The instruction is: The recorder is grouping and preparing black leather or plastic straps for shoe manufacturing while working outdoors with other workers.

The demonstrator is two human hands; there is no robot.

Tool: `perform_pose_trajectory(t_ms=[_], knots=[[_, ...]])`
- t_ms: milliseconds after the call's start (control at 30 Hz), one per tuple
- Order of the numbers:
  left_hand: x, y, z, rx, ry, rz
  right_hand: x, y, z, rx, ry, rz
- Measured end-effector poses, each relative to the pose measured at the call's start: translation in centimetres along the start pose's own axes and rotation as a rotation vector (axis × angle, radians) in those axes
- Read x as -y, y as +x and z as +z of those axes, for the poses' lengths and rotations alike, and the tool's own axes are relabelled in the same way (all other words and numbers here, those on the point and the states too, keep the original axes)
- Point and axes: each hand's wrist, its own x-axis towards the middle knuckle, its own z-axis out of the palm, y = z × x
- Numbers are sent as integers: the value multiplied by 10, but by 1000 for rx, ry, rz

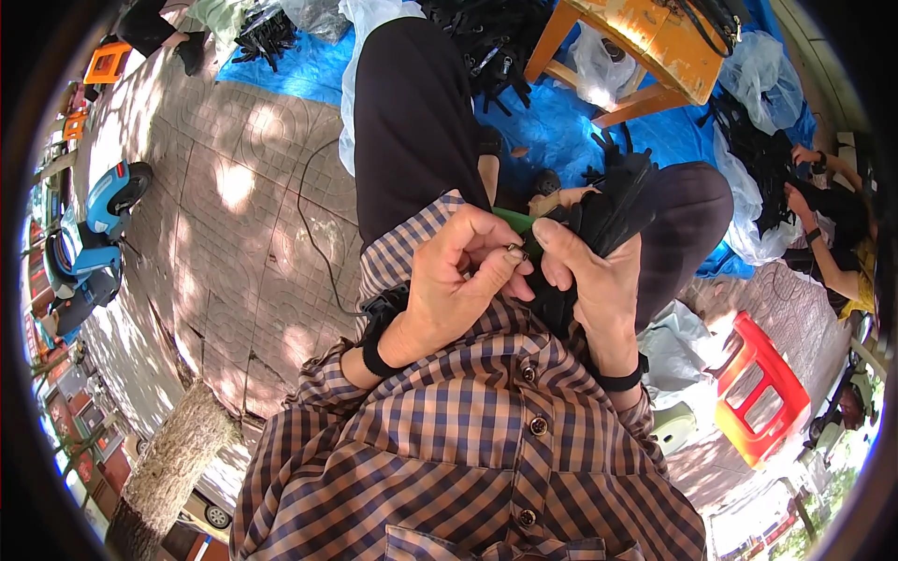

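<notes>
My left hand (463, 271) is closed in a pinch above my lap, thumb against forefinger, on a small dark metal piece (514, 250) too tiny to name surely; it resembles a zipper slider. Close beside it, my right hand (599, 290) grips a bundle of black zippers (625, 192). Their long flat strips fan out past the thumb toward my right knee, and some hang down between the hands. A green piece (514, 220) shows just behind the fingertips; its full shape is hidden by my hands.
Beyond my knees, a blue tarp (552, 140) carries a heap of black zippers (491, 56), plastic bags (762, 79) and an orange wooden stool (655, 47). At right sit a red plastic chair (762, 393) and another person's hands (800, 196). A cable (309, 224) crosses the paving at left.
</notes>
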Motion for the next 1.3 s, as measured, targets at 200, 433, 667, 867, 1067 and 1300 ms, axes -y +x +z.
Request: perform_pose_trajectory(t_ms=[200,433,667,867,1067,1300], knots=[[-5,0,2,-53,79,-43,-8,-9,8,-93,-294,-256],[-15,7,3,-89,-39,-196,-11,-12,7,-112,-346,-316],[-10,19,-4,45,-2,-268,-20,-4,-1,-152,-213,-200],[-6,19,-24,230,-542,-649,-12,4,-9,-160,-10,-270],[-11,21,-10,138,-618,-510,-2,14,-17,-213,5,-185],[-15,30,-10,222,-262,-181,1,14,-20,158,126,191]])
